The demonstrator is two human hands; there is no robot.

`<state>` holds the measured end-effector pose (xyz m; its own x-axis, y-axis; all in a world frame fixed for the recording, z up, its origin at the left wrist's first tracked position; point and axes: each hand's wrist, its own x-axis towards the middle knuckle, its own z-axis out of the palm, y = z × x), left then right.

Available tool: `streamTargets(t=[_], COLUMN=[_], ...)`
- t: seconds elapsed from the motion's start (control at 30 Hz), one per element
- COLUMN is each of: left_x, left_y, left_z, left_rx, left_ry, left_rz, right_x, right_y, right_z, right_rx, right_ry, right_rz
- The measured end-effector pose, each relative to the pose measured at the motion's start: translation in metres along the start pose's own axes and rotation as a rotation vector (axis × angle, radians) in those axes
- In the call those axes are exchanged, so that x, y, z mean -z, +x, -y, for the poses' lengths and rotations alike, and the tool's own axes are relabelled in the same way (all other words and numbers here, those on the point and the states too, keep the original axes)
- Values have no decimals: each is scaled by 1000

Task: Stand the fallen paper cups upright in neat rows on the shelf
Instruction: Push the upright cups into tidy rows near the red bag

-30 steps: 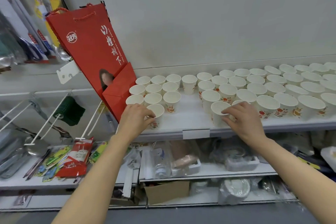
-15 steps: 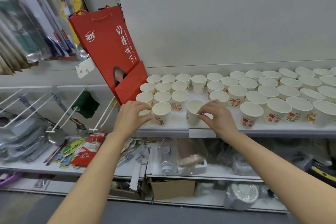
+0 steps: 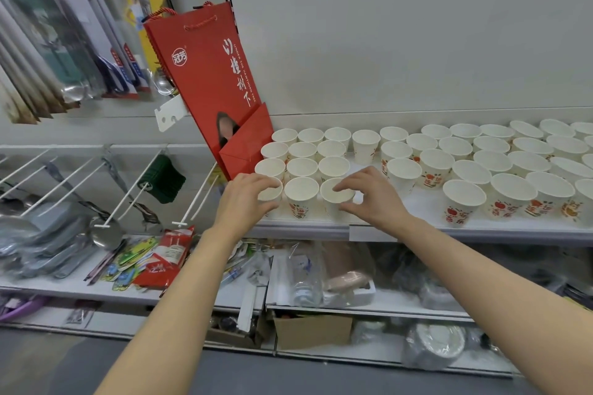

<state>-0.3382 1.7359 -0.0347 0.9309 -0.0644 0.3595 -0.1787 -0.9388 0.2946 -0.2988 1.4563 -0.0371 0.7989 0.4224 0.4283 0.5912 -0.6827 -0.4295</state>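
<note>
Right hand [image 3: 373, 199]: grip curling round an upright paper cup [image 3: 337, 197] at the shelf [image 3: 321, 228] front, fingertips resting on its rim. Left hand [image 3: 245, 199]: grip closing on the corner cup [image 3: 271, 194], which is standing beside a red gift bag [image 3: 208, 74]. Between them, a third cup [image 3: 301, 194] is standing free. Further cups [image 3: 465, 199] are sitting upright in rows to the right.

Bare forearms, no sleeves, hands unadorned

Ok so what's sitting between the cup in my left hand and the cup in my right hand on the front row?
In the head view, one upright paper cup stands between the left hand's cup and the right hand's cup.
</note>
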Motion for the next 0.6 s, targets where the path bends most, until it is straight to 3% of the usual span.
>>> streamTargets(t=[0.23, 0.47, 0.6], left_x=[-2, 0, -1], left_y=[6, 7, 10], left_z=[1, 9, 8], left_rx=[-7, 2, -10], left_ry=[-8, -28, -29], left_rz=[12, 23, 35], right_x=[-10, 8, 4], right_y=[6, 7, 10], right_z=[7, -10, 4], right_rx=[-41, 44, 0], right_ry=[-80, -112, -125], right_rz=[19, 115, 66])
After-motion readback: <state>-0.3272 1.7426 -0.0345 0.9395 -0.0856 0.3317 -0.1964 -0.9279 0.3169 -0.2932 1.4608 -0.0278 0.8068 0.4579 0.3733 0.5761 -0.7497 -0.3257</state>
